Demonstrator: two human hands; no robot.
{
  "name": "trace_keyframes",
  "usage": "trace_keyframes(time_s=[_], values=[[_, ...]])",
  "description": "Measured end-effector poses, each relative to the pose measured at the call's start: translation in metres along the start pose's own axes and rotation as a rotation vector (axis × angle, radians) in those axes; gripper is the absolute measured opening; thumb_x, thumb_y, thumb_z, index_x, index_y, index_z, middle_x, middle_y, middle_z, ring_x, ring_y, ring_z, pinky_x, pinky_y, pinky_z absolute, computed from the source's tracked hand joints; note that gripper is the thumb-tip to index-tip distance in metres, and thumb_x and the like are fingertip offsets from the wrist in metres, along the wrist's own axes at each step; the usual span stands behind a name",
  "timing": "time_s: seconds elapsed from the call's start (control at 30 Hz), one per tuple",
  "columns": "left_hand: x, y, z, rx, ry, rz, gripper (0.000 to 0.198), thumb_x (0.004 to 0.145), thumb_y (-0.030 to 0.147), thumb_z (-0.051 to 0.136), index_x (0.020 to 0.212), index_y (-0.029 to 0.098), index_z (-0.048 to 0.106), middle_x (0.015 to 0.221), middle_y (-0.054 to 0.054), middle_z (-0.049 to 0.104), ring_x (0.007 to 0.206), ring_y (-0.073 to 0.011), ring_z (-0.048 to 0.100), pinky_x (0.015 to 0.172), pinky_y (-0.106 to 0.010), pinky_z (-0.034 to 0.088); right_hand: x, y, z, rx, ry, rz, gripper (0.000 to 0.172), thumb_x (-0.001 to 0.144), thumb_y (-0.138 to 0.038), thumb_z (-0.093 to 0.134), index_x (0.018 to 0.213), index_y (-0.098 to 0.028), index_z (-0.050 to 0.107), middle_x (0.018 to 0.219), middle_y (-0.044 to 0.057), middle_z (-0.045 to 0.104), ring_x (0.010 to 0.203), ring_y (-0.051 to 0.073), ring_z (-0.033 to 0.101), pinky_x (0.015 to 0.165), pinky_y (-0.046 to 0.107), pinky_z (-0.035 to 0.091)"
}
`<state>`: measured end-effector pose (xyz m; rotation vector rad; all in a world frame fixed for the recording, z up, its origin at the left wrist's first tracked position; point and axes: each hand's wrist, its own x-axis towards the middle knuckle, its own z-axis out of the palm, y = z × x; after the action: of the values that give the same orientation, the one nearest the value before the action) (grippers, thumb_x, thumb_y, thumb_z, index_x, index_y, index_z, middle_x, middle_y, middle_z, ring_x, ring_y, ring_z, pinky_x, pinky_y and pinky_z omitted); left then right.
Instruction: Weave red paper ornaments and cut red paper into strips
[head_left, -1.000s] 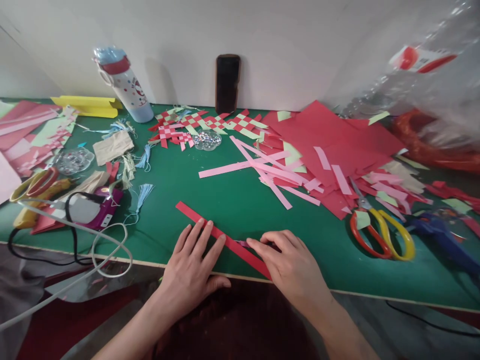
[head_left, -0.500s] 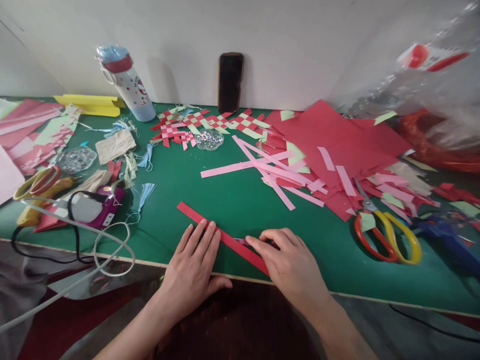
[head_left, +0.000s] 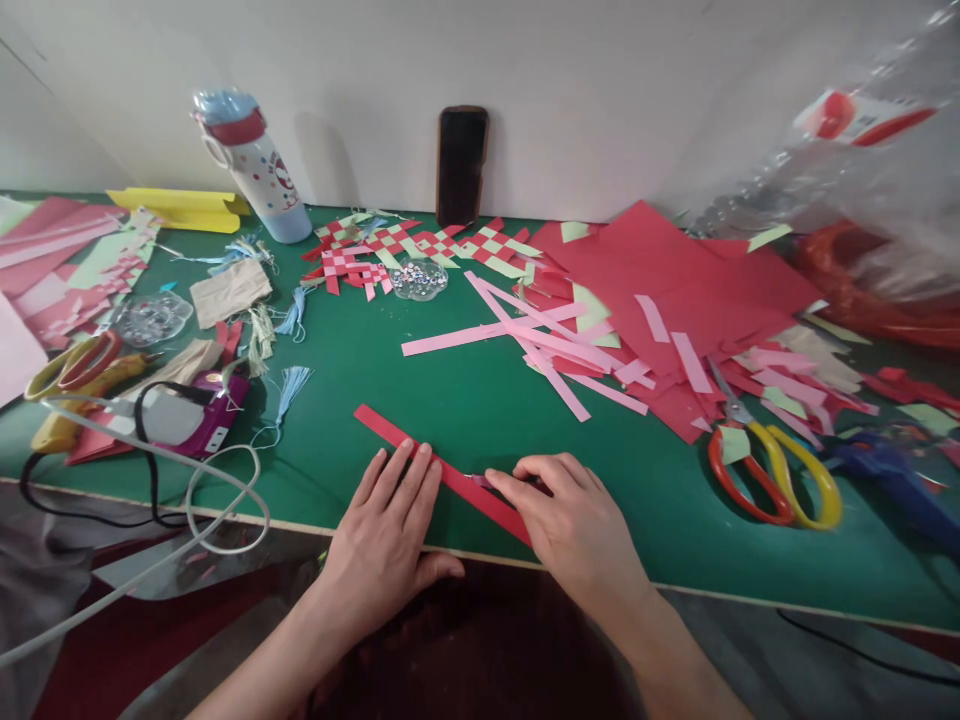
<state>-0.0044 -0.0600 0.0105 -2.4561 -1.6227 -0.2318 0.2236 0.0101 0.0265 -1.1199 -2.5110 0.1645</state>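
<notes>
The left fingers (head_left: 409,480) are spread and lie flat, tips on the red paper strip (head_left: 457,485), not gripping it, and seem to press it down so it won't slide. The right fingers (head_left: 525,472) are curled close together over a small pink paper piece (head_left: 478,481) on the strip; the hand hides most of it, so whether they pinch it or only press it is hard to tell. The left hand (head_left: 379,530) and right hand (head_left: 570,525) sit apart along the strip, probably to keep it steady from both sides. The strip lies slantwise on the green mat (head_left: 480,420), its near end under the right hand at the table edge, likely placed there to be within easy reach. Beyond it lie loose pink strips (head_left: 517,335) on and beside red paper sheets (head_left: 675,270). Woven red paper mats (head_left: 420,240) sit further back, near a clear bead tray (head_left: 417,280). Orange-and-yellow scissors (head_left: 772,480) lie to the right, handles toward the person, seemingly left ready for pick-up. On the left are blue tassels (head_left: 291,395) and a purple device (head_left: 202,420) with a white cable (head_left: 225,480). A water bottle (head_left: 259,170) and a phone (head_left: 462,165) stand against the wall.
</notes>
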Motion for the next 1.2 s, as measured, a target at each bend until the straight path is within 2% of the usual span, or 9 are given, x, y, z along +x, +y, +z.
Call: trace_keyframes(time_s=[0.3,0.53,0.8,1.07,1.2], values=[[-0.0002,0.0012,0.0002,-0.037,0.001,-0.023,0.091,0.083,0.077,0.035,0.139,0.006,0.050,0.148,-0.018,0.045,0.142,-0.0325,0.033,0.117,-0.047,0.024,0.0038,-0.0038,-0.0006,-0.009,0.001,-0.016,0.032,0.095,-0.016,0.050,0.114,-0.030,0.071,0.090,0.005,0.066,0.082,0.016,0.054,0.071,0.029,0.041],[-0.0003,0.0002,-0.0003,-0.025,-0.012,-0.011,0.091,0.083,0.076,0.038,0.138,0.005,0.050,0.149,-0.018,0.044,0.142,-0.0330,0.033,0.117,-0.048,0.024,0.0023,0.0009,-0.0001,-0.018,-0.014,0.020,0.031,0.094,-0.015,0.052,0.114,-0.030,0.072,0.091,0.005,0.065,0.083,0.017,0.053,0.074,0.030,0.040],[0.0008,0.0009,-0.0001,-0.041,0.027,-0.020,0.089,0.084,0.076,0.036,0.138,0.006,0.051,0.147,-0.017,0.047,0.141,-0.0320,0.035,0.117,-0.047,0.025,0.0067,-0.0039,0.0036,0.010,-0.006,-0.002,0.031,0.094,-0.016,0.053,0.115,-0.030,0.071,0.091,0.004,0.065,0.082,0.016,0.053,0.075,0.029,0.041],[-0.0010,0.0002,0.0017,-0.047,0.010,-0.006,0.093,0.082,0.076,0.040,0.142,0.005,0.045,0.148,-0.019,0.045,0.143,-0.0337,0.031,0.117,-0.049,0.025,0.0092,-0.0006,0.0030,0.007,-0.019,0.019,0.035,0.094,-0.013,0.050,0.115,-0.030,0.072,0.091,0.005,0.065,0.083,0.016,0.054,0.077,0.030,0.043],[0.0011,0.0020,-0.0005,-0.050,-0.010,0.011,0.084,0.086,0.073,0.040,0.139,0.009,0.050,0.148,-0.016,0.047,0.140,-0.0329,0.036,0.118,-0.052,0.020,0.0041,0.0017,-0.0009,-0.008,-0.030,-0.010,0.034,0.095,-0.015,0.049,0.116,-0.031,0.071,0.092,0.005,0.065,0.082,0.016,0.054,0.075,0.029,0.043]])
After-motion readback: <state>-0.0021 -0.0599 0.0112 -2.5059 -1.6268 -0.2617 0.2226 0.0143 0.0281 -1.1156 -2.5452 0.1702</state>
